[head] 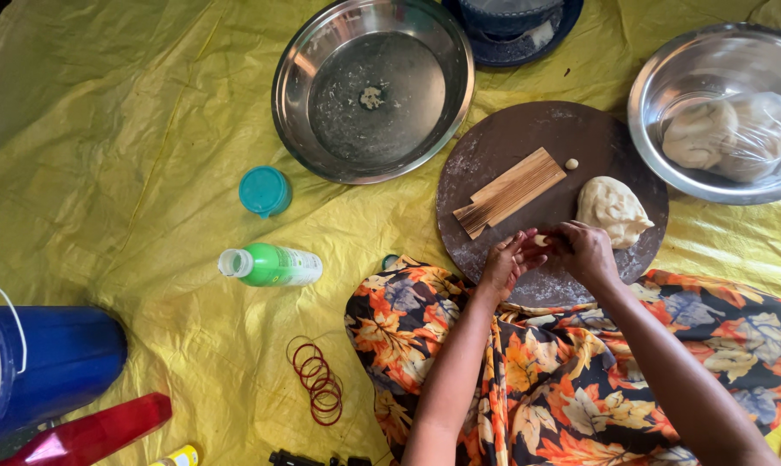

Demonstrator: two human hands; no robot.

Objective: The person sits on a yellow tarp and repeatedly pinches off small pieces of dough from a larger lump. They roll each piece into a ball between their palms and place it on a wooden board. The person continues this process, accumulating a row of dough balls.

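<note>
My left hand [507, 261] and my right hand [583, 250] meet over the near edge of a round dark wooden board [511, 142], pinching a small piece of dough [540, 241] between their fingertips. A larger lump of pale dough [612, 210] lies on the board just right of my right hand. A ridged wooden paddle [509, 192] rests on the board's middle, with a tiny dough ball [571, 163] beside it.
An empty steel bowl [321, 52] sits at the back. Another steel bowl [658, 78] at right holds bagged dough. A teal lid [264, 191], a green bottle [271, 265], red rubber bands [317, 390] and a blue bucket [54, 358] lie on the yellow sheet [123, 129].
</note>
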